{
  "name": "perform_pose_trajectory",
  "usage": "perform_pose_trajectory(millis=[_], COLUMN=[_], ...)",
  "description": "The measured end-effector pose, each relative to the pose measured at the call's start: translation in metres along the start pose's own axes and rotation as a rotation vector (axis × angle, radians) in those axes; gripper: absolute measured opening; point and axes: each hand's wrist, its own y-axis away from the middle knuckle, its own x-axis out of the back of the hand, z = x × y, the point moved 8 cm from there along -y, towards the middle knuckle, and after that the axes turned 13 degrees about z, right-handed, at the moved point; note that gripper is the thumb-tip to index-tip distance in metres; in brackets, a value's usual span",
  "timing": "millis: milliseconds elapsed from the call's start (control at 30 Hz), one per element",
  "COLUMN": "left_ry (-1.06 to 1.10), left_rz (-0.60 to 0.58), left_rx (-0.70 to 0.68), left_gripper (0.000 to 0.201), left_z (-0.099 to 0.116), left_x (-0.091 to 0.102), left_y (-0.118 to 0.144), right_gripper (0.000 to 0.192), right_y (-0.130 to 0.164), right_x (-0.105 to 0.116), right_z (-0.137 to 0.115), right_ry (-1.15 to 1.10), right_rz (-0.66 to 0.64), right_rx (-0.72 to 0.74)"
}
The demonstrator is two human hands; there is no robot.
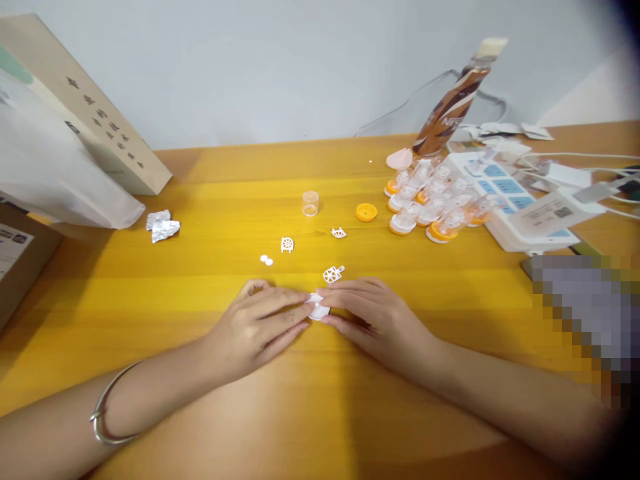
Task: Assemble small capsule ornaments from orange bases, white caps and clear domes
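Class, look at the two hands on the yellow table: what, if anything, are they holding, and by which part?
Both the left hand and right hand pinch one small white piece between their fingertips, each at its own side edge; it sits low on the table.

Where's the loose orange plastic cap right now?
Head view, right of centre: the loose orange plastic cap lies alone on the yellow wooden table, between the small clear plastic vial and the cluster of orange-capped vials.

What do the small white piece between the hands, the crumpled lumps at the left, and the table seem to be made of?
Small white piece: likely matte plastic, opaque and thin, though mostly hidden by the fingers.
Crumpled lumps: probably metal foil, silvery with sharp shiny creases.
Table: seemingly varnished wood or laminate, yellow with a soft sheen.
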Motion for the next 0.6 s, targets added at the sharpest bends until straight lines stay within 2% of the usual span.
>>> perform_pose_trajectory(millis=[400, 600], left_ry=[-0.058, -0.139], left_rz=[-0.013, -0.043], left_rx=[-0.054, -0.096], left_gripper=[0.033, 0.033], left_z=[0.008, 0.014], left_x=[0.001, -0.002], left_y=[-0.002, -0.001], right_gripper=[0.012, 0.018], right_y=[0.001, 0.006], right_x=[0.002, -0.004], right_z=[-0.013, -0.019], right_ry=[0.103, 0.204], right_rz=[0.034, -0.024], right_rx=[0.144, 0.272])
